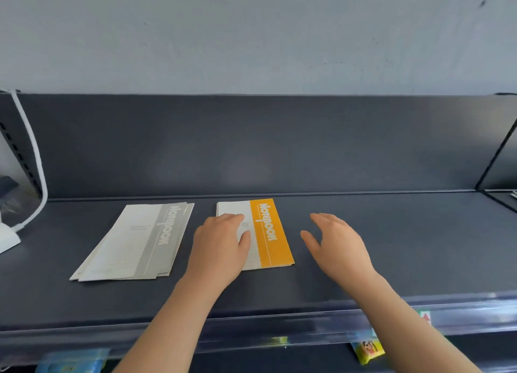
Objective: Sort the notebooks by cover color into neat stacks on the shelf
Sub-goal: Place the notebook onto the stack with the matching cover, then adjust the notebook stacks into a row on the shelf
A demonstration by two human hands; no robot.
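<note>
A fanned stack of grey-and-white notebooks (134, 241) lies on the dark shelf (391, 247), left of centre. Beside it on the right lies an orange-and-white notebook (270, 233), flat and roughly square to the shelf. My left hand (221, 247) rests palm down on the white left half of the orange notebook, fingers spread, gripping nothing. My right hand (338, 244) hovers just right of that notebook, fingers apart and empty, not touching it.
A white cable (33, 160) and a white base (7, 238) sit at the shelf's far left. A dark back panel (251, 143) rises behind. A clear price rail (307, 328) runs along the front edge, with colourful packets (368, 350) below.
</note>
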